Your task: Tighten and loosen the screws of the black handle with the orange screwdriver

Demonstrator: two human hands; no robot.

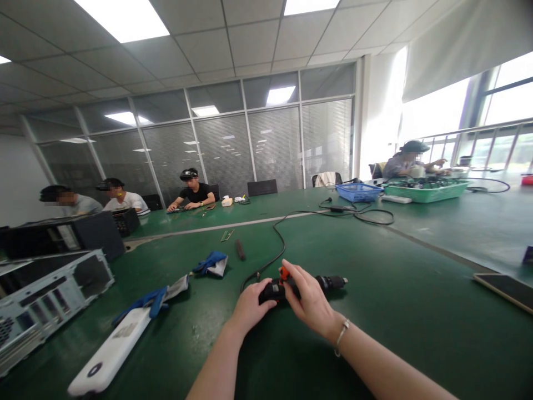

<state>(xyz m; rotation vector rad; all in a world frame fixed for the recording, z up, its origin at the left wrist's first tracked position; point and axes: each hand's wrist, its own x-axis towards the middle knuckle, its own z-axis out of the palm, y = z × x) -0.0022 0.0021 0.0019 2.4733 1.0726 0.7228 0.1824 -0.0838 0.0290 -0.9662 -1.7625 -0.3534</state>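
A black power drill (323, 282) with an orange part (284, 273) lies on its side on the green table in front of me. Its chuck end points right. My left hand (252, 304) is closed around the left end of the tool, thumb and fingers on either side. Over its middle, my right hand (306, 296) grips the body, with fingertips at the orange part. My fingers and palm hide much of the drill's middle. A black cord (278, 253) leads away from near the tool's left end, over the table.
Blue-and-grey gloves (213, 263) and a long white device (112, 355) lie left, beside an open computer case (54, 300). A small dark bar (240, 249) lies ahead. Farther back are a blue basket (358, 192) and a green basket (437, 193). A phone (506, 289) lies right. Several people sit around the table.
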